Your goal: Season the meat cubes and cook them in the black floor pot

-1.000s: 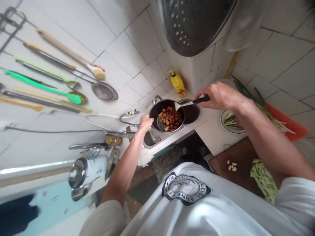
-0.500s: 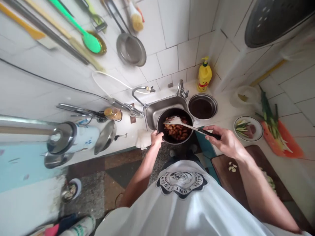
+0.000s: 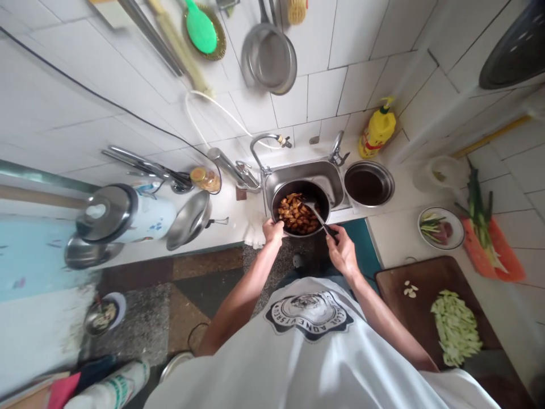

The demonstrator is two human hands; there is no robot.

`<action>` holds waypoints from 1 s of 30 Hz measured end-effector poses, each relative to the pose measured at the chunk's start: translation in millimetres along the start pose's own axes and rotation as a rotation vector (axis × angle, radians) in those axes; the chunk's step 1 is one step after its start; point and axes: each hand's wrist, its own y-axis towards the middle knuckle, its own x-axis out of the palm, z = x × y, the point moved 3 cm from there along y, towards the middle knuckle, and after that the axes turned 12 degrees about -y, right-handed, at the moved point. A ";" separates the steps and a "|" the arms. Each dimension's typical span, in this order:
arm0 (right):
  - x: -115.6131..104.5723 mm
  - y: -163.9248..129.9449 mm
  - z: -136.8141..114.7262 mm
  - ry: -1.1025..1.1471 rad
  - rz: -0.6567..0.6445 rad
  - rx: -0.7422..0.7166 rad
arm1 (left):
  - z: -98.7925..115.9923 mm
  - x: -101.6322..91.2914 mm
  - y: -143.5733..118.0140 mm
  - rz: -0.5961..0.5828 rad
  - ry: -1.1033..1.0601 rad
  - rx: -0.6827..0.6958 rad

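A dark round pot (image 3: pixel 327 218) holds glossy brown chunks of food (image 3: pixel 296 215) and sits over the near edge of the steel sink. My left hand (image 3: pixel 273 230) is closed on the pot at its near left side; the part inside the fist is hidden. In my right hand (image 3: pixel 343 251) is a spatula (image 3: pixel 316 213), gripped by its black handle just off the pot's near right side. Its metal head dips among the food and is partly hidden.
The steel sink (image 3: pixel 336 176) has a faucet (image 3: pixel 338 150) behind it. To the right stand a round metal pan (image 3: pixel 389 196), a yellow pump bottle (image 3: pixel 377 133), a plate (image 3: pixel 460 236) and a cutting board (image 3: pixel 419 318) with chopped pale-green vegetable (image 3: pixel 456 329). A wok lid (image 3: pixel 191 221) leans at left.
My right hand has come left and closer to my body. The spatula head has gone from above the food down into it. My left hand stays on the pot, and the view has shifted.
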 end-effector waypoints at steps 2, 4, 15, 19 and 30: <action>15.9 2.5 -7.6 0.017 -0.043 -0.012 | -0.5 4.7 7.3 0.012 0.020 0.012; 25.9 7.4 -11.1 0.025 -0.120 -0.044 | 0.4 13.7 14.3 0.022 0.049 0.027; -53.2 210.6 57.1 0.065 -0.021 -0.069 | 24.1 101.6 70.1 0.030 0.110 0.024; -86.1 340.3 66.7 -0.103 0.074 -0.074 | 28.0 113.8 95.1 0.026 0.144 0.036; -60.6 448.8 39.4 -0.456 -0.088 -0.218 | 42.0 118.9 131.4 0.001 0.301 0.019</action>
